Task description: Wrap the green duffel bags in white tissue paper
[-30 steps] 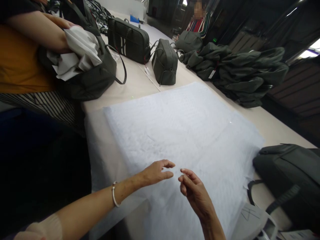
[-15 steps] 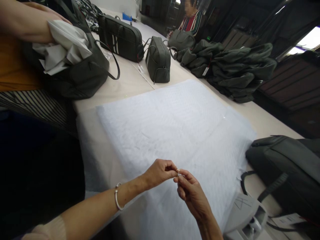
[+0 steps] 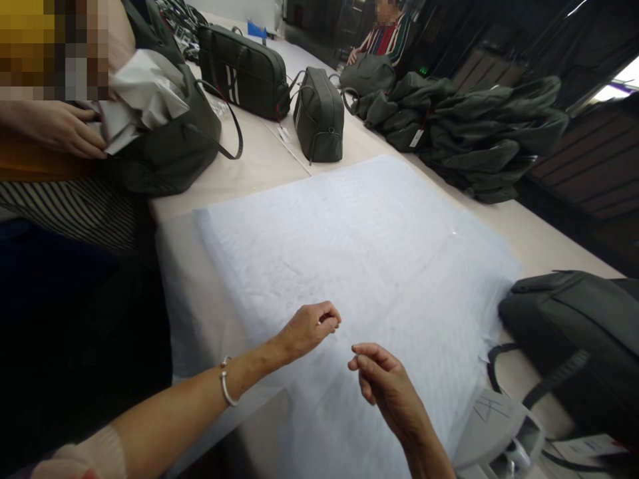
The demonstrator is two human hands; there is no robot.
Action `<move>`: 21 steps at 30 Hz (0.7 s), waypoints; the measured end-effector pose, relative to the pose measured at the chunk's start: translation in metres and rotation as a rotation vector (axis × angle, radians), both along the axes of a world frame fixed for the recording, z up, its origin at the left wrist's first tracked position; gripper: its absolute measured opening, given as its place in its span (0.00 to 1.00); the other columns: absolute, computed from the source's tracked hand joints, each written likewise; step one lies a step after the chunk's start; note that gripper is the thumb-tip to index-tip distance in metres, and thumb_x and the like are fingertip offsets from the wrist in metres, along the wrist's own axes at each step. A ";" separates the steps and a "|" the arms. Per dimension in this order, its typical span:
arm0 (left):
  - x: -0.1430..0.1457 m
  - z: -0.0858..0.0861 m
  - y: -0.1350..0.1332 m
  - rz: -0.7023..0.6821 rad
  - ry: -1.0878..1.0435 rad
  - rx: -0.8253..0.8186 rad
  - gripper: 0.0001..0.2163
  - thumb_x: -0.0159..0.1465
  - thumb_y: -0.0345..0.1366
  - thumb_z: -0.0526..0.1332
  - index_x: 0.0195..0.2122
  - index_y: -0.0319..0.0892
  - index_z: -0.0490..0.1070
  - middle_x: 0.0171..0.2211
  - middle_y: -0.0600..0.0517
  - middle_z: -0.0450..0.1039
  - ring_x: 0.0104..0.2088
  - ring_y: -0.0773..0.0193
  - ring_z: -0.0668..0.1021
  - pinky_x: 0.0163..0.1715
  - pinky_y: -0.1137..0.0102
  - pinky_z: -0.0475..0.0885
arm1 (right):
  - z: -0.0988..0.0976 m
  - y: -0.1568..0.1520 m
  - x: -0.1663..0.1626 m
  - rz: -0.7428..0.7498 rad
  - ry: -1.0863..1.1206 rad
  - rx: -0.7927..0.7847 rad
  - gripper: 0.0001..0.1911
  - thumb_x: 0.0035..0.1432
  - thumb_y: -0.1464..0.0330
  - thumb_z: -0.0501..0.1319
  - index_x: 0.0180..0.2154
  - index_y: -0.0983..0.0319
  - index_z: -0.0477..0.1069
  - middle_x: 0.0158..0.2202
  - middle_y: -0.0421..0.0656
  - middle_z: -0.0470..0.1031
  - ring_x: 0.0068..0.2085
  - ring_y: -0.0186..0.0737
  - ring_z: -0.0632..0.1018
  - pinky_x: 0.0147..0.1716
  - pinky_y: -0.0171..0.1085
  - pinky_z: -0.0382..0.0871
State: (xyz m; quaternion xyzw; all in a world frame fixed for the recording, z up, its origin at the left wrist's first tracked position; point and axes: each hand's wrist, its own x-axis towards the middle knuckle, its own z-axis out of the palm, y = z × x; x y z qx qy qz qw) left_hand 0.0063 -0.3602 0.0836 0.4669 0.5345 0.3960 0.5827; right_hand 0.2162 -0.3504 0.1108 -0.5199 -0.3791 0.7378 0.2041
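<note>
On the worktop [image 3: 259,166] tissue [image 3: 359,239] is spread; over its near edge the left hand [image 3: 310,327] and right hand [image 3: 383,386] are pinched closed, apart, nothing visibly held.

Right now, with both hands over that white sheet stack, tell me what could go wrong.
1. The left hand and right hand sit low over the thin white sheets, whose near edge appears to overhang the table; a drag could crease or slide them.
2. The strap of the dark bag lies at the sheets' right corner and might snag it.
</note>
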 end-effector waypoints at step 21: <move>0.021 -0.045 0.049 0.003 0.539 0.160 0.05 0.60 0.29 0.60 0.28 0.41 0.73 0.36 0.50 0.73 0.43 0.57 0.73 0.50 0.59 0.64 | -0.067 0.046 -0.037 0.075 -0.625 0.190 0.21 0.52 0.60 0.60 0.47 0.61 0.64 0.27 0.41 0.78 0.20 0.38 0.74 0.16 0.34 0.62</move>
